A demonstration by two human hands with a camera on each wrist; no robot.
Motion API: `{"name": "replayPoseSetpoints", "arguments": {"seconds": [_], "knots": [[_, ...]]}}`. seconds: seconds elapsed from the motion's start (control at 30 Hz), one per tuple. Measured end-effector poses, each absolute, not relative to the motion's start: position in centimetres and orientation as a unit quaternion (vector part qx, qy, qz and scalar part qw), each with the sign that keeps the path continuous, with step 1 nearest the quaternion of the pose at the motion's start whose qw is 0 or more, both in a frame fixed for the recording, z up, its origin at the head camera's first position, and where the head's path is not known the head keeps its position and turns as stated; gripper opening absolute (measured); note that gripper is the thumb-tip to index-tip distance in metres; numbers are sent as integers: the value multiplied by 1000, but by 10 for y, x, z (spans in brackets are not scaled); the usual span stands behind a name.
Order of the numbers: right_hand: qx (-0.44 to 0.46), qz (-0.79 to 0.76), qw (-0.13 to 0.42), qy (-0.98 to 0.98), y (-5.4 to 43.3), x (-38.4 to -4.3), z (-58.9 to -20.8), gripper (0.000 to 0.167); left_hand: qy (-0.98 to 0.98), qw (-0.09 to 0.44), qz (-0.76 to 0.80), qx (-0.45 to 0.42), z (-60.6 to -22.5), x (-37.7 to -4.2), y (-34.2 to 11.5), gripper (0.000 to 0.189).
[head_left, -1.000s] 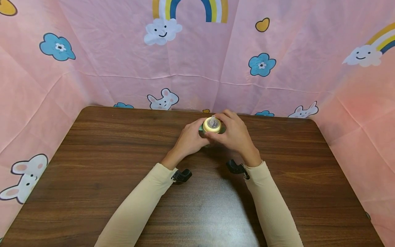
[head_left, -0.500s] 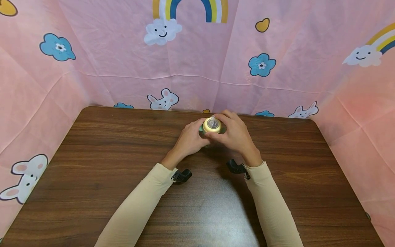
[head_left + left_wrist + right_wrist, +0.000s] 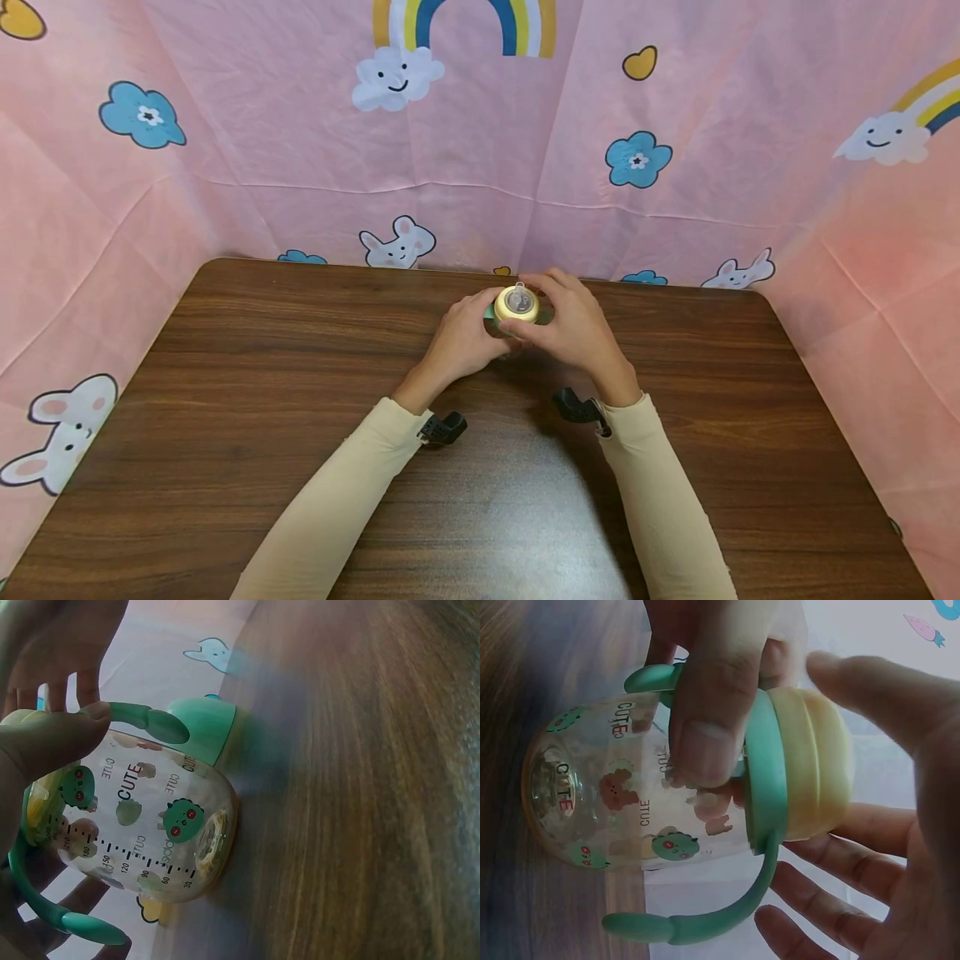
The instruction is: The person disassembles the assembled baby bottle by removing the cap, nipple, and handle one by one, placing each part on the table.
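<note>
Grip of two hands (image 3: pixel 461 337) (image 3: pixel 573 323) on one bottle (image 3: pixel 150 814), two green handles (image 3: pixel 165 726) (image 3: pixel 94 928)

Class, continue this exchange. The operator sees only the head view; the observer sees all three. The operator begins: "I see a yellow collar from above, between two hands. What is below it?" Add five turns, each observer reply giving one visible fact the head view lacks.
Observer: The right wrist view shows a transparent bottle printed with the word CUTE.
Operator: And directly beneath the yellow collar?
Observer: A green ring, from which a green handle curves down alongside the bottle, also in the right wrist view.
Operator: Are there any measuring marks?
Observer: Yes, the left wrist view shows a printed scale, with 30, 60 and 90 readable toward the base.
</note>
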State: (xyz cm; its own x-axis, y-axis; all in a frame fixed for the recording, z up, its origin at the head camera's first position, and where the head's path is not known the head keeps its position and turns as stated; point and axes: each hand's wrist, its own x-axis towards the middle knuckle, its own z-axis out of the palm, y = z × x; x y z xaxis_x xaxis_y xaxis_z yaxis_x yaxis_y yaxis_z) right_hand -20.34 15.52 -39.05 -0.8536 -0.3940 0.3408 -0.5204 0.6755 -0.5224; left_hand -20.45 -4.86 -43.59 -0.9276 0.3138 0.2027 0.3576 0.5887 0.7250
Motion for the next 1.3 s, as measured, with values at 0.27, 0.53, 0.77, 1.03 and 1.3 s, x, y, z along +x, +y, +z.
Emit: {"name": "replayPoseSetpoints", "arguments": {"seconds": [0.27, 0.53, 0.77, 1.03, 1.3], "knots": [[245, 317, 92, -912, 156, -203, -389, 69, -892, 30, -410, -189, -436, -205, -48, 80], [235, 307, 98, -917, 154, -202, -391, 72, -893, 18, -412, -182, -435, -203, -49, 77], [220, 298, 111, -922, 152, -200, -390, 69, -893, 15, -412, -180, -434, -204, -48, 77], [237, 294, 128, -917, 151, -201, -392, 64, -885, 31, -422, -193, -438, -206, -46, 73], [252, 297, 138, -911, 150, -202, -392, 61, -877, 45, -432, -205, -440, -205, -46, 73]]}}
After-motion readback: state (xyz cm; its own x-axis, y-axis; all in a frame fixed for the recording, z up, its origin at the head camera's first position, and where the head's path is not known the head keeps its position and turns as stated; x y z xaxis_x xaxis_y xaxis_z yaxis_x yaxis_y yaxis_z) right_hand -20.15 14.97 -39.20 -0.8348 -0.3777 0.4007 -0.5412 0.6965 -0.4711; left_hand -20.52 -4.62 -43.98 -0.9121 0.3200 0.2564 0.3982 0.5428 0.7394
